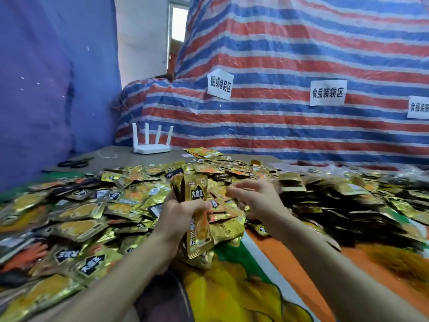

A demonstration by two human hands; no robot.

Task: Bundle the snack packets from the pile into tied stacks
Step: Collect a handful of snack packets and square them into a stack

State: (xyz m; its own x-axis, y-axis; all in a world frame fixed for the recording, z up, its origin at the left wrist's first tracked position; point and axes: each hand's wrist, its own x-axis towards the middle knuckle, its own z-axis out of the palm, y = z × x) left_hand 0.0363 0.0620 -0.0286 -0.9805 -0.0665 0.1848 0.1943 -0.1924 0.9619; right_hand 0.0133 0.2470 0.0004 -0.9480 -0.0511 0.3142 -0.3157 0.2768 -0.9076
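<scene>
While left hand (pixel 178 213) grips one stack (pixel 194 194): three signs (pixel 327 92).

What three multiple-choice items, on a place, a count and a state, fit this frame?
1. Where does the white router stand?
A) on a shelf
B) on the bare table at the back, before the striped tarp
C) in a box

2. How many antennas does it have?
A) two
B) six
C) four

3. What is the left hand doing?
A) gripping an upright stack of gold packets
B) lying flat on the table
C) cutting string

Answers:
1 B: it sits on bare table beyond the pile.
2 C: four white antennas stand up from it.
3 A: it curls round the stack, while the right hand hovers open beside it.
</scene>
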